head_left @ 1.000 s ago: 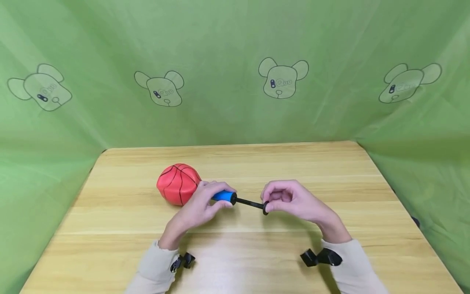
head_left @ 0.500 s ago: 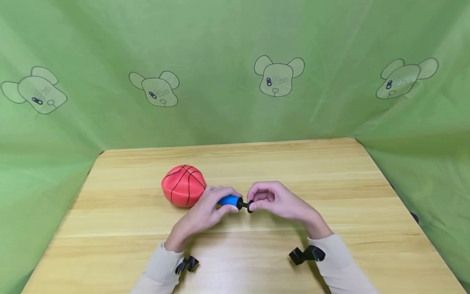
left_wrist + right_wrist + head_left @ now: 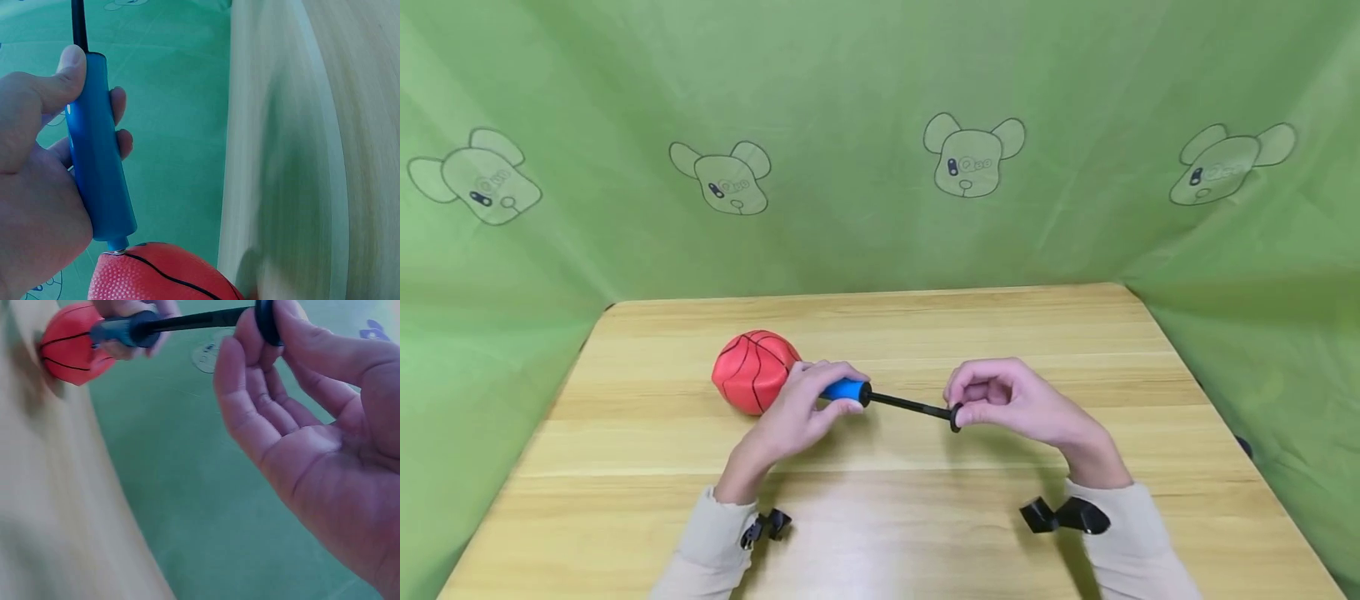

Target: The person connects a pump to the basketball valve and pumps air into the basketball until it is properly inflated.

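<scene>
Over the wooden table [image 3: 1075,333], mid-frame, the left hand [image 3: 796,414] is gripping a blue pump [image 3: 848,391] against the red ball [image 3: 748,371]; the right hand [image 3: 1018,404] is pinching its newly drawn-out handle [image 3: 956,418], likely taking in air.

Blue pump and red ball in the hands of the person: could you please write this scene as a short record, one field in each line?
Left hand: grips the blue barrel
Right hand: pinches the black disc at the rod's outer end
Black rod: drawn out, visible between barrel and disc
Red ball: black lines, uneven outline, at the barrel's narrow tip
Table: pale wood grain
Backdrop: green, printed with outlined round-eared heads
Sleeves: light-coloured, both arms
</scene>
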Available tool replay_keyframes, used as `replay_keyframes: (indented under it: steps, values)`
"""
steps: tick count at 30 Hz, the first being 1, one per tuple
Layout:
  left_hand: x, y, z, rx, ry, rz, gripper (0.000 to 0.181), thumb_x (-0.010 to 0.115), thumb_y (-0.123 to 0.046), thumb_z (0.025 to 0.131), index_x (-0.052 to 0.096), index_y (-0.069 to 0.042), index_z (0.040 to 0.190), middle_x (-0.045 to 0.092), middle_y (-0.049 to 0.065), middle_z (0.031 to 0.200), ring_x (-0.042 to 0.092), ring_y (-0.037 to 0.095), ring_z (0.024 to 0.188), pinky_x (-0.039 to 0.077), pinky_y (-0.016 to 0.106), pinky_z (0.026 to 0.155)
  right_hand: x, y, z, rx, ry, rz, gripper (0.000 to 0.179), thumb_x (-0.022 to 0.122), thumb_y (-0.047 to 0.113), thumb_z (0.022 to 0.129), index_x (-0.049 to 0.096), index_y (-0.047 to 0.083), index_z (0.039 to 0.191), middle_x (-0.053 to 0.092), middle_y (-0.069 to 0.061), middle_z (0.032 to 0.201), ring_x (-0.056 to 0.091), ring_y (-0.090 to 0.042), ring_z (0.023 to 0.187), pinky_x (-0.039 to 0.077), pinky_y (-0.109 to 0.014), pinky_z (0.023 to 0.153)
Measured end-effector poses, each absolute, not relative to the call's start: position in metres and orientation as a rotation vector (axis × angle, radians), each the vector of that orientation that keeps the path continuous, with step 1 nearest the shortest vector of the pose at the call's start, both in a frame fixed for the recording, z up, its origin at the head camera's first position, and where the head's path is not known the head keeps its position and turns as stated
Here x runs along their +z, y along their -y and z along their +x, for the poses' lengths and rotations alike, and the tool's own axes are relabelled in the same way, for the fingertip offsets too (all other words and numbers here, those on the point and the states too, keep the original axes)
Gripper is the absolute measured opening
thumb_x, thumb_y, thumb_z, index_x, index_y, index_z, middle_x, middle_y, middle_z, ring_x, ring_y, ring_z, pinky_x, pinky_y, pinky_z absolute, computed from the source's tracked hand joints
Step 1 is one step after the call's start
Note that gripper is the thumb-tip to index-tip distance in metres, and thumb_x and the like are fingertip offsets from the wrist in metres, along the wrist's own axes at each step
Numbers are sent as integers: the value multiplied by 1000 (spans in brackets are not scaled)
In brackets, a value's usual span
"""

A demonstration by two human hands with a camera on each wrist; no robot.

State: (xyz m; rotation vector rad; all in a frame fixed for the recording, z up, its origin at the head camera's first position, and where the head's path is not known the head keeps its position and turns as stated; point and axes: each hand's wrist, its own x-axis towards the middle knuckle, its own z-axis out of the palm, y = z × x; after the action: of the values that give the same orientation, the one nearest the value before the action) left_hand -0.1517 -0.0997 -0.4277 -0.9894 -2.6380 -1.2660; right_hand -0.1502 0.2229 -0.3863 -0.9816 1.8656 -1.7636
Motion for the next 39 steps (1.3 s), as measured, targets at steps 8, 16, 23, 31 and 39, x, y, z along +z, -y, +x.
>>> replay_keyframes:
  steps: [8, 16, 23, 31, 39]
  values:
    - [-439, 91, -148, -1270, 2623, -1048, 27, 74, -27, 95, 69, -18, 120, 71, -11, 111, 60, 9, 99, 36, 41, 94, -419, -190, -161, -1785, -1858, -962, 9, 70, -5, 94, 66, -6, 102, 67, -16, 97, 70, -17, 88, 58, -33, 80]
    - [-446, 81, -145, -1325, 2634, -1105, 20, 70, -31, 99, 69, -24, 118, 69, -17, 109, 59, 6, 95, 38, 37, 92, -429, -176, -162, -1751, -1876, -906, 9, 70, -3, 94, 65, -5, 102, 69, -19, 100, 71, -20, 92, 57, -31, 82]
    - [-438, 88, -149, -1291, 2635, -1050, 27, 71, -32, 98, 68, -22, 123, 69, -14, 115, 58, 8, 102, 37, 41, 96, -406, -199, -158, -1753, -1897, -928, 13, 71, -6, 92, 67, 0, 104, 66, -19, 104, 70, -21, 95, 58, -34, 84]
    - [-429, 92, -154, -1244, 2607, -1037, 28, 71, -31, 99, 67, -19, 124, 69, -11, 113, 59, 10, 100, 37, 44, 98, -384, -234, -153, -1811, -1837, -1067, 15, 70, -10, 90, 64, -1, 100, 64, -14, 103, 65, -18, 89, 57, -30, 77]
    - [-437, 79, -147, -1303, 2553, -1102, 26, 74, -23, 96, 69, -14, 120, 71, -8, 109, 60, 10, 93, 42, 40, 92, -402, -207, -158, -1705, -1902, -982, 10, 73, -4, 92, 68, 2, 98, 68, -13, 97, 69, -18, 87, 58, -33, 78]
